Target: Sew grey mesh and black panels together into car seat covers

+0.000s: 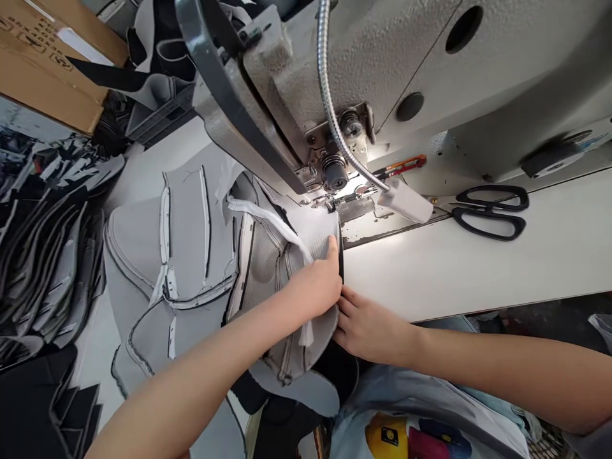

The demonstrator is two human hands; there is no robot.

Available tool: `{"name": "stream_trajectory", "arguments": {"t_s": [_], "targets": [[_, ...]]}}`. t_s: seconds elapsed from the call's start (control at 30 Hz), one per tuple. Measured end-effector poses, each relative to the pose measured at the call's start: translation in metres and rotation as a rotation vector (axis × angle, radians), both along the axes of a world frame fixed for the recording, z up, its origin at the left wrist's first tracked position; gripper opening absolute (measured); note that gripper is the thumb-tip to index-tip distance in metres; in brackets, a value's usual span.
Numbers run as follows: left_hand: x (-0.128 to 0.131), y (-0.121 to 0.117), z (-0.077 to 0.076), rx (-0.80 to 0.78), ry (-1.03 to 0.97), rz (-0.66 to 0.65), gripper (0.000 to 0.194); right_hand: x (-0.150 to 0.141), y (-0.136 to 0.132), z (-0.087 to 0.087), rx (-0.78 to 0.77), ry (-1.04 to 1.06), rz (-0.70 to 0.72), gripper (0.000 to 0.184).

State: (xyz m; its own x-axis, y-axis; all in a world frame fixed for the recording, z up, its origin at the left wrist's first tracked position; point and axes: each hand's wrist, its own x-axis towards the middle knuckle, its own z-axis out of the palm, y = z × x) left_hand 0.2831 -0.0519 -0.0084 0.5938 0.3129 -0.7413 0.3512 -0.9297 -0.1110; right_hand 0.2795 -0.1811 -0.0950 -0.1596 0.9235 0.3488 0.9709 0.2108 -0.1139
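Observation:
A grey mesh fabric piece (pixel 272 261) with white and black trim lies under the presser foot (pixel 329 203) of an industrial sewing machine (pixel 382 57). My left hand (pixel 318 284) presses down on the fabric, thumb stretched toward the needle, fingers curled over the edge near a white strip (pixel 268 220). My right hand (pixel 366 325) grips the near edge of the same fabric from the right, fingers tucked under it, beside a black edge band (pixel 341 255). A flexible lamp (pixel 406 199) lights the needle area.
Black scissors (pixel 492 213) lie on the white table (pixel 478 261) at right. Orange-handled thread snips (pixel 399 166) rest by the machine. More sewn grey panels (pixel 182 255) spread left. Stacks of dark cut pieces (pixel 43 255) and a cardboard box (pixel 43 57) sit far left.

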Motion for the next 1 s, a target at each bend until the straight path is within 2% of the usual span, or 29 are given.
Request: {"name": "stream_trajectory", "arguments": {"t_s": [0.1,0.2,0.3,0.4,0.73,0.8,0.9,1.0], "targets": [[0.012,-0.002,-0.005,0.072,-0.023,-0.010,0.079,0.009,-0.002,0.004,-0.011,0.017,-0.007,0.019],[0.020,0.002,-0.007,0.046,-0.094,-0.002,0.080,0.024,-0.002,0.004,-0.012,0.029,-0.012,0.019],[0.015,0.009,-0.004,-0.033,-0.117,-0.024,0.082,0.038,-0.001,0.003,0.004,0.018,-0.017,0.022],[0.007,0.012,0.000,-0.047,-0.076,-0.058,0.080,0.048,-0.001,0.002,0.024,0.005,-0.008,0.027],[0.023,0.015,-0.014,0.211,-0.214,-0.103,0.067,0.085,0.014,-0.002,0.050,-0.004,0.014,0.026],[0.017,0.017,-0.011,0.195,-0.218,-0.118,0.066,0.086,0.013,-0.001,0.051,-0.008,0.012,0.026],[0.006,0.019,-0.002,0.108,-0.137,-0.158,0.070,0.081,0.006,0.002,0.087,-0.029,0.089,0.029],[0.003,0.020,0.002,0.124,-0.090,-0.158,0.071,0.076,-0.001,0.001,0.120,-0.040,0.131,0.032]]}}
